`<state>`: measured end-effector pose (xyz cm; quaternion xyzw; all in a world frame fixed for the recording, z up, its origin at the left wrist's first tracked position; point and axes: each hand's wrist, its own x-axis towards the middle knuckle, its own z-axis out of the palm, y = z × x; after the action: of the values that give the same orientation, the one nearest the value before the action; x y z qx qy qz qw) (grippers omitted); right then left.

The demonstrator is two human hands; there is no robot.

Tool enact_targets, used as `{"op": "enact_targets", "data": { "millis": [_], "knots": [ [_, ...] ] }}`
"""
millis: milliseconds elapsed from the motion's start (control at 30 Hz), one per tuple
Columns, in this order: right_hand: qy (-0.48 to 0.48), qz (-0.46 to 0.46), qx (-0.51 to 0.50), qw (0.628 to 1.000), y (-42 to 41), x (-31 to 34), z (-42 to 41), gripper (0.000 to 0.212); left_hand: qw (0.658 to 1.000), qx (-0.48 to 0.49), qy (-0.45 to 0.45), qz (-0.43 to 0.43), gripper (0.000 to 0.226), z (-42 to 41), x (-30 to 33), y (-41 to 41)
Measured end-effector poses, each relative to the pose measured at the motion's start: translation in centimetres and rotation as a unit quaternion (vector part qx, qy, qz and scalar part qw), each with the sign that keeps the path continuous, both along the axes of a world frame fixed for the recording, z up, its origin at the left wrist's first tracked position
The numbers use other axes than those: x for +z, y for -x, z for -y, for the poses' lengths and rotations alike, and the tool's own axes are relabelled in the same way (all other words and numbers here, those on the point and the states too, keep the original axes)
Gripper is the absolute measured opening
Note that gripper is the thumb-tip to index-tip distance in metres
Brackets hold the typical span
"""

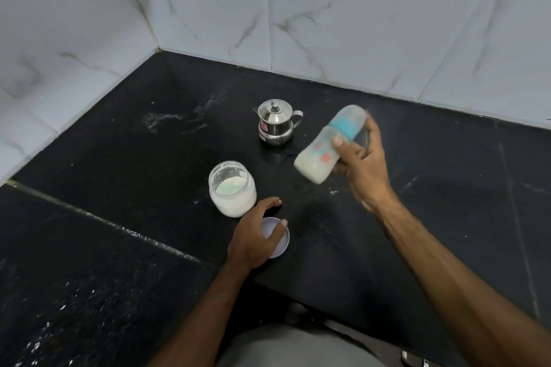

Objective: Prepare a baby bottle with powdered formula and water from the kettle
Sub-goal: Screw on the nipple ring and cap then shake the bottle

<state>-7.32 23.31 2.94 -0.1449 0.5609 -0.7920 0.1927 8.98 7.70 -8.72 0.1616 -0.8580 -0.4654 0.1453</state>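
My right hand (362, 164) grips a baby bottle (323, 152) in the air above the black counter. The bottle is tilted, blurred, capped with a blue ring and clear cover, and holds milky liquid at its base. My left hand (256, 235) rests on a pale lilac lid (278, 243) lying on the counter, fingers curled over it. Just behind that hand stands an open glass jar (232, 189) of white powder. A small steel kettle (275, 122) with its lid on stands further back, between jar and bottle.
The black stone counter (134, 158) runs into a corner of white marbled wall tiles (328, 18). White powder specks and a wet smear lie on the counter at the left and behind the jar. The counter's front edge cuts in near my body.
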Motion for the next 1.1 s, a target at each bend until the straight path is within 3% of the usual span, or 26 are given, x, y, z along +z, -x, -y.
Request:
{"op": "enact_targets", "data": {
  "millis": [67, 200, 367, 433, 500, 567, 667, 733, 900, 1033, 1100],
  "knots": [
    [-0.001, -0.001, -0.002, 1.0, -0.2, -0.3, 0.1, 0.08, 1.0, -0.001, -0.003, 0.002, 0.047, 0.0, -0.1, -0.1],
    [-0.114, -0.057, 0.209, 0.97, -1.7, -1.5, -0.3, 0.084, 1.0, -0.005, -0.008, 0.003, 0.047, 0.0, -0.2, 0.0],
    [0.005, 0.014, -0.02, 1.0, 0.4, -0.6, -0.1, 0.078, 1.0, -0.003, 0.001, -0.003, 0.044, -0.1, -0.1, 0.1],
    [-0.018, 0.013, 0.004, 1.0, -0.1, -1.2, -0.1, 0.08, 1.0, -0.004, 0.002, -0.003, 0.044, 0.0, -0.1, 0.2],
    [-0.093, -0.014, 0.119, 0.988, -1.2, -1.9, -0.4, 0.083, 1.0, -0.007, 0.002, 0.003, 0.044, 0.0, -0.1, 0.3],
    [-0.118, -0.034, 0.156, 0.98, -1.1, -2.2, -0.6, 0.084, 1.0, -0.007, 0.005, 0.006, 0.044, 0.0, -0.1, 0.3],
    [-0.024, 0.017, 0.011, 1.0, 0.0, -1.4, -0.3, 0.075, 1.0, -0.004, 0.003, 0.0, 0.044, 0.0, -0.2, 0.2],
    [0.002, 0.027, -0.03, 0.999, 0.1, -1.4, -0.1, 0.072, 1.0, -0.002, 0.0, -0.002, 0.045, -0.1, -0.2, 0.2],
    [-0.118, -0.037, 0.168, 0.978, -1.7, -2.6, -0.4, 0.084, 1.0, -0.01, -0.004, 0.006, 0.047, 0.1, -0.3, 0.3],
    [-0.023, 0.024, -0.006, 0.999, -0.3, -1.2, 0.1, 0.08, 1.0, -0.003, 0.0, -0.007, 0.043, 0.0, -0.3, 0.2],
    [-0.024, 0.013, -0.009, 1.0, -0.3, -1.1, 0.1, 0.081, 1.0, -0.002, 0.0, -0.007, 0.044, 0.0, -0.3, 0.2]
  ]
}}
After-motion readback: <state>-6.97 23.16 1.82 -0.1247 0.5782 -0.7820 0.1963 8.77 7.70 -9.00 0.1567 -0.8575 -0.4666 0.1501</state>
